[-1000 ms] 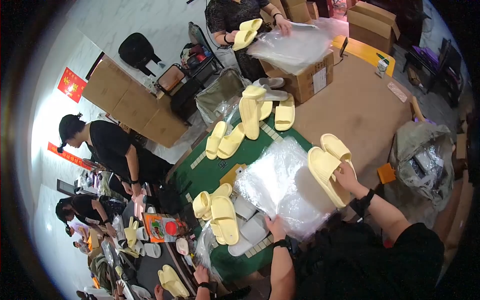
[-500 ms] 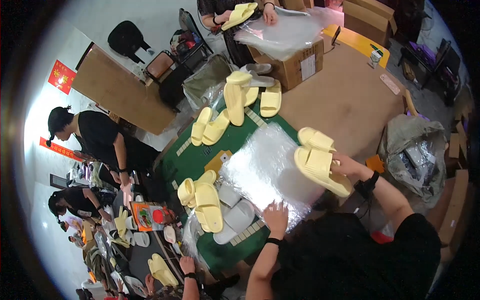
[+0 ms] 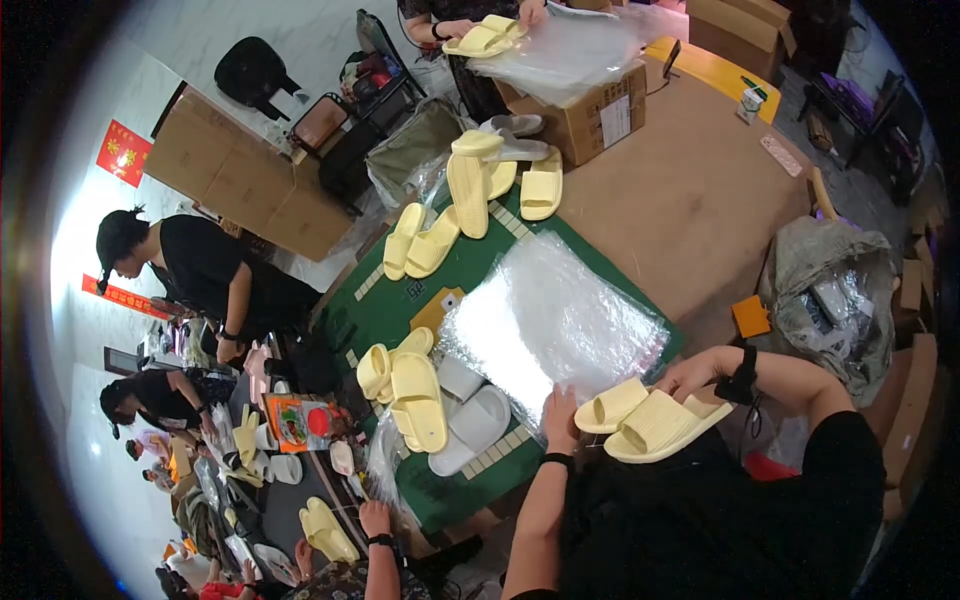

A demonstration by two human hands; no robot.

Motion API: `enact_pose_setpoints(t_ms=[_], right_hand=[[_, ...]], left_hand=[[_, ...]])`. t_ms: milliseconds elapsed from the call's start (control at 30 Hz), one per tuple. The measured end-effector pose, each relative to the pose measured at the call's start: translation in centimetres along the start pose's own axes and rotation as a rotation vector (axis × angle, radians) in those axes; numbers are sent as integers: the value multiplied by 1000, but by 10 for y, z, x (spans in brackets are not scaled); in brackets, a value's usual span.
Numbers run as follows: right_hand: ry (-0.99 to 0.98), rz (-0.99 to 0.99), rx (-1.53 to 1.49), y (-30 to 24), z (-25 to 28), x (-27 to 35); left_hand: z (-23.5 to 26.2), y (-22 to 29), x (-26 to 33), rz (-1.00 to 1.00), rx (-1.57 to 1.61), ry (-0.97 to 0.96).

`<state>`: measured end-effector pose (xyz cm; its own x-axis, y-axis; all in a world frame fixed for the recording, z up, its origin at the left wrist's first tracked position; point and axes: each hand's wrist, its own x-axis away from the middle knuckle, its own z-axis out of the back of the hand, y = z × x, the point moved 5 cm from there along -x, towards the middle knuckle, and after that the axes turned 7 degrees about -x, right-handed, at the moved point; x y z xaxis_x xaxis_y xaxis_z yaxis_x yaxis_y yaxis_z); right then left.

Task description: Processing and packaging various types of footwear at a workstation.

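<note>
A pair of pale yellow slide slippers point(image 3: 655, 420) hangs over the near edge of the table, close to my body. My right hand point(image 3: 692, 374) grips the pair from its far right side. My left hand point(image 3: 561, 418) rests on the near edge of a stack of clear plastic bags point(image 3: 560, 320), its fingers stretched forward on the film. The bags lie flat on the green mat point(image 3: 455, 500). Left of them, several yellow slippers point(image 3: 417, 400) are piled beside grey slippers point(image 3: 472, 432).
More yellow slippers point(image 3: 433, 243) stand along the mat's far edge. A cardboard box point(image 3: 590, 125) with plastic bags on top is at the back, where another person's hand point(image 3: 458, 30) holds yellow slippers. A large sack point(image 3: 835, 250) stands right of the brown tabletop point(image 3: 680, 190).
My right hand has brought the slippers down and nearer to my body, off the bags' right corner. My left hand has shifted slightly at the bags' near edge.
</note>
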<state>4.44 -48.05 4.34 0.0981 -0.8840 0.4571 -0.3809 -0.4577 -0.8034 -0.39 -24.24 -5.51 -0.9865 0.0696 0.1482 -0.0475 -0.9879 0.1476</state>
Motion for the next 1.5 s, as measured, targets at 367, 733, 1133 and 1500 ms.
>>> enact_pose_setpoints(t_ms=[367, 733, 1133, 1500], right_hand=[[396, 0, 106, -2, 10, -4], [1101, 218, 815, -17, 38, -7], [838, 354, 813, -12, 22, -37], [1086, 274, 943, -49, 24, -26]], left_hand=[[69, 14, 9, 291, 349, 462], [67, 37, 6, 134, 368, 404], [12, -11, 4, 586, 918, 368], [39, 4, 13, 657, 1094, 308]])
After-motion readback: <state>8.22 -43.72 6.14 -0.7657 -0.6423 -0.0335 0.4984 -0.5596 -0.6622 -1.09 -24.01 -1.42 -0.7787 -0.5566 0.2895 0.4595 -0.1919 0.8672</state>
